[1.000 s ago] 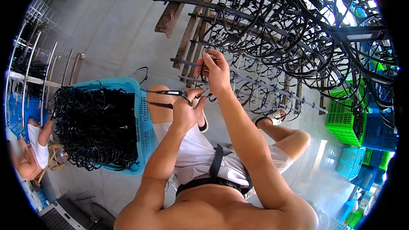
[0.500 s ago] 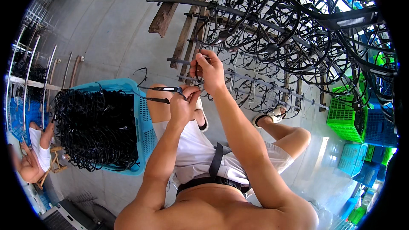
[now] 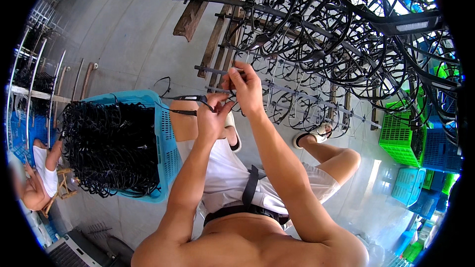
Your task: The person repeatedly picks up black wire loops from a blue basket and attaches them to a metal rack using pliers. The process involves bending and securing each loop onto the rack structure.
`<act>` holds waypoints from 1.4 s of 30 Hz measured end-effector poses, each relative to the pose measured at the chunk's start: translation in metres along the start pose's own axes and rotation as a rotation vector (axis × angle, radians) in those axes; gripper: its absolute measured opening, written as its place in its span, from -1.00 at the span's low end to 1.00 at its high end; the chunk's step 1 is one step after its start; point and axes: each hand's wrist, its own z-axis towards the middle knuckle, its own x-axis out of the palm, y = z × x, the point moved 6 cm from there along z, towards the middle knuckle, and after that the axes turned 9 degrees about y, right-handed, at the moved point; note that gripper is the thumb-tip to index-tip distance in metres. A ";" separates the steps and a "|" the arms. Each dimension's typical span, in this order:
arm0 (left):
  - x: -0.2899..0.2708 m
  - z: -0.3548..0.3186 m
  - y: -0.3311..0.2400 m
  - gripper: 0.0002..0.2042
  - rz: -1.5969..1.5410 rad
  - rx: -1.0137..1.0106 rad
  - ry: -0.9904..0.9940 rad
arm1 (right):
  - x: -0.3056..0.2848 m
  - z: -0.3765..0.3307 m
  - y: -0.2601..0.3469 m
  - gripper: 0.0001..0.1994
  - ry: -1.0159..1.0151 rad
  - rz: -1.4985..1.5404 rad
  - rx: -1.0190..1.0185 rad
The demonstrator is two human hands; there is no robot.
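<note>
My left hand (image 3: 212, 116) is closed on a black glasses frame (image 3: 185, 98). Two slim arms stick out of it to the left, one with a small white patch. Fingers of my right hand (image 3: 247, 89) are bent together just beside the left fingertips, at the near end of a rack; what they pinch is hidden. Many similar black frames hang on the rods of that rack (image 3: 210, 70), ahead and to the right. To my left, a light-blue crate (image 3: 159, 168) is heaped with black frames (image 3: 114, 143).
A long dark rod (image 3: 208, 1) juts left from the rack above wooden beams (image 3: 198, 10). Green crates (image 3: 401, 136) and blue ones (image 3: 438, 148) are stacked at the right. Another person (image 3: 39, 178) sits at the far left by metal racks. A grey machine (image 3: 74, 252) stands at the lower left.
My left hand has shifted slightly up and right, closer to the right hand, and the frame's arms have tilted a little. My right hand has barely moved; its fingers have turned toward the left hand.
</note>
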 end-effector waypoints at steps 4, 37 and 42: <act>0.007 0.011 0.002 -0.85 -0.193 -0.137 0.125 | -0.003 -0.004 0.001 -0.71 0.005 -0.001 0.054; -0.043 -0.012 -0.062 -0.50 -0.294 -0.130 0.151 | -0.040 -0.147 0.106 -0.85 0.422 0.761 0.163; 0.015 -0.014 -0.064 -0.92 -0.156 0.099 0.020 | -0.045 -0.081 0.062 -0.84 0.155 0.958 0.091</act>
